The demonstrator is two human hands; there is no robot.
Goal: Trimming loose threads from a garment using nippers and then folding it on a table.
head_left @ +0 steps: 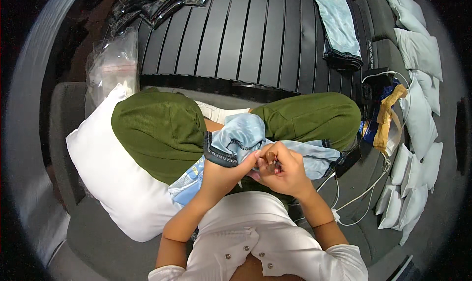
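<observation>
A light-blue, tie-dye-patterned cloth garment with dark lettered bands (243, 131) is lying bunched over the person's lap, between the olive-green trouser legs (157, 133). The left hand (223, 173) is gripping the garment near a band, and the right hand (286, 170) is curling closed, pinching at it beside the left fingertips; the fingers are hiding the exact pinched spot. A puffy white fabric pillow (108, 168) is resting left of the garment. Beyond the garment, a black slatted surface (236, 35) is carrying glossy black plastic packets (164, 6) at far left and a folded light-blue, dark-edged cloth stack (339, 25) at far right. Small pale cushions (418, 55) are lying well to the garment's right.
</observation>
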